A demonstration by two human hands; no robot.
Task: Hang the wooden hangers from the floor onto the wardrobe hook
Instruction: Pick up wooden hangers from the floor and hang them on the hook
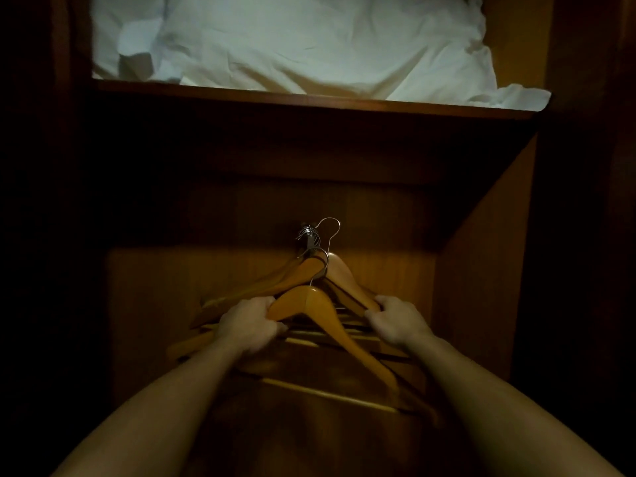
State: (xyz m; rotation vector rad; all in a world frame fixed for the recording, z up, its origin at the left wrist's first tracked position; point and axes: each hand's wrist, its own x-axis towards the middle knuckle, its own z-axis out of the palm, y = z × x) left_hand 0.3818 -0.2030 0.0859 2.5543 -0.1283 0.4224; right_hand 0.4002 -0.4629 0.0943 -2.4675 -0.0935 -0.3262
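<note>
Inside a dim wardrobe, several wooden hangers (275, 284) hang from a metal wardrobe hook (308, 235) on the back panel. My left hand (246, 325) grips the left arm of the nearest wooden hanger (309, 304), whose wire hook rises toward the wardrobe hook. My right hand (395, 321) holds the right arm of a second hanger (347, 277) just behind it; its wire hook (332, 228) stands free, slightly right of and above the wardrobe hook. Both hangers' lower bars reach down between my forearms.
A wooden shelf (309, 101) crosses above, loaded with crumpled white bedding (292, 43). The wardrobe's right side wall (481, 270) is close to my right hand. The left side is in deep shadow.
</note>
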